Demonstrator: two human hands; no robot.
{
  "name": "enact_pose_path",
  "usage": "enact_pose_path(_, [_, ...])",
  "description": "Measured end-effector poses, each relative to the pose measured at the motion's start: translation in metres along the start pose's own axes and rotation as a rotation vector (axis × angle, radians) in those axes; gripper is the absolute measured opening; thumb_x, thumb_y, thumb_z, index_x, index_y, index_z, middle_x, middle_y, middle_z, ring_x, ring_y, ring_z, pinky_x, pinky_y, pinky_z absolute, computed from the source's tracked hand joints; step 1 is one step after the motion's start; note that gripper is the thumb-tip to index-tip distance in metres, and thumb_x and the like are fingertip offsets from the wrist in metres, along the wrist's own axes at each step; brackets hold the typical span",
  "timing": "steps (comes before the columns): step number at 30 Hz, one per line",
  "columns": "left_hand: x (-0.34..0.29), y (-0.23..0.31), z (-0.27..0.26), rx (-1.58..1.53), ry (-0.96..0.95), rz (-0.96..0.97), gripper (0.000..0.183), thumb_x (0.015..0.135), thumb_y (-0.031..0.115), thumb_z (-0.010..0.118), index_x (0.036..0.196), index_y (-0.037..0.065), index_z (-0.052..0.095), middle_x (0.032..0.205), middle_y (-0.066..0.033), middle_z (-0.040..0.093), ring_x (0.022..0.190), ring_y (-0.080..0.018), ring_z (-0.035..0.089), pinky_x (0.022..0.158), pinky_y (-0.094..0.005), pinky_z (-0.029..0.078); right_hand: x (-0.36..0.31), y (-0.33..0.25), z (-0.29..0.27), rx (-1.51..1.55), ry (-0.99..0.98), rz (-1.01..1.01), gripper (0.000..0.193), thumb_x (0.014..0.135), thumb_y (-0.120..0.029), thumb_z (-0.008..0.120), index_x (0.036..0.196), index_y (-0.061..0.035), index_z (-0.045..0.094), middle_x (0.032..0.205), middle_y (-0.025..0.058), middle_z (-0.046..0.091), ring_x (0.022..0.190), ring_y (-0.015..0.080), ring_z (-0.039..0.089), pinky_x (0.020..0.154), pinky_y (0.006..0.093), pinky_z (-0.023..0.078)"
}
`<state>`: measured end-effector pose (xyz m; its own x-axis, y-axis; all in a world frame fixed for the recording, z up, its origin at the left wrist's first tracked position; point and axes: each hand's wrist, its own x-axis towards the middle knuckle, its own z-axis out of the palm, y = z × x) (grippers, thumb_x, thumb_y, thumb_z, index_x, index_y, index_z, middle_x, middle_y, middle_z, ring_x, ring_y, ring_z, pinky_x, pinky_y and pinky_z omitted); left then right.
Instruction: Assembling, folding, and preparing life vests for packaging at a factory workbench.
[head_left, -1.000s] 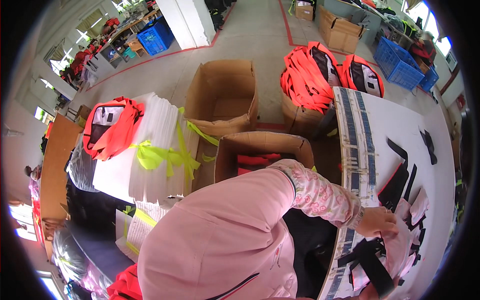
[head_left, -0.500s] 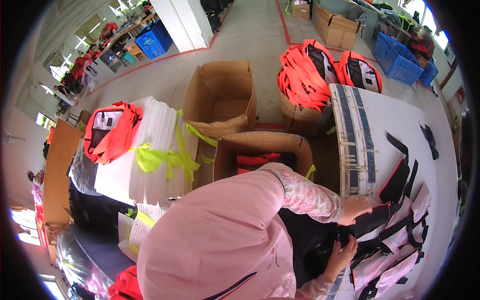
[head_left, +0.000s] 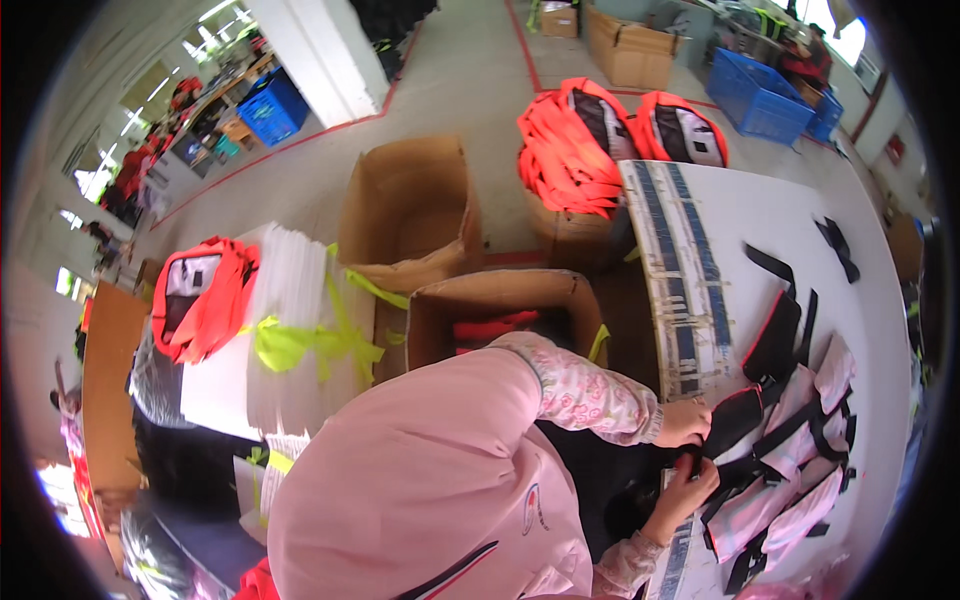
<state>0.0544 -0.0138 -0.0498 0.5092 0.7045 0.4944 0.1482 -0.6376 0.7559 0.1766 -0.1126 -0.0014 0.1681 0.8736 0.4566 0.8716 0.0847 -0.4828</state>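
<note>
A black fabric piece with red edging [head_left: 737, 413] lies near the edge of the white table [head_left: 850, 270], and both of my hands are at its near end. My left hand [head_left: 686, 422] has its fingers closed on that end. Just below it, my right hand [head_left: 682, 497] pinches the same end, though dark material hides the fingertips. Another red-edged black piece [head_left: 775, 335] lies farther back. Beside them is a spread of pale pink-and-black strapped pieces [head_left: 790, 450]. My pink sleeves end in floral cuffs.
Open cardboard boxes [head_left: 415, 200] stand ahead, the nearer box [head_left: 505, 285] holding red and black items. Orange bags [head_left: 570, 150] are piled beyond the table. At left, a white sheet stack [head_left: 285, 330] tied with yellow-green ribbon carries another orange bag [head_left: 205, 300].
My left hand, earlier spread over the black piece, has come down and closed at its near end beside my right hand. The whole view has turned slightly.
</note>
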Motion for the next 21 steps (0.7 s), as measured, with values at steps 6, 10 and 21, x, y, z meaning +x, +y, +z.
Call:
enact_pose_path(6, [0.001,0.025,0.002,-0.023,0.061,0.057,0.015,0.072,0.009,0.068,0.085,0.007,0.06,0.097,-0.0106,0.052,0.097,-0.0306,0.051,0.083,-0.0378,0.042,0.003,0.014,-0.004,0.299,0.029,0.48,0.01,0.085,-0.004,0.057,0.092,0.0019,0.055,0.081,0.0072,0.057,0.072,0.0173,0.053,0.069,0.028,0.045])
enact_pose_path(10, [0.001,0.021,-0.002,-0.069,0.086,-0.015,0.027,0.07,0.007,0.069,0.094,0.008,0.057,0.101,-0.0128,0.051,0.097,-0.0301,0.052,0.082,-0.0372,0.044,0.012,0.002,-0.015,0.813,0.155,0.563,0.007,0.084,0.001,0.049,0.087,-0.002,0.054,0.083,0.0017,0.053,0.073,0.0101,0.05,0.069,0.0241,0.044])
enact_pose_path(21, [0.003,0.029,-0.002,-0.871,0.023,-0.598,0.025,0.081,0.019,0.061,0.1,0.002,0.063,0.086,-0.0055,0.065,0.079,-0.0173,0.062,0.07,-0.0293,0.047,0.021,-0.02,-0.038,0.979,0.091,0.381,0.007,0.085,0.001,0.047,0.087,-0.0026,0.052,0.082,0.0006,0.051,0.073,0.0078,0.047,0.069,0.0205,0.04])
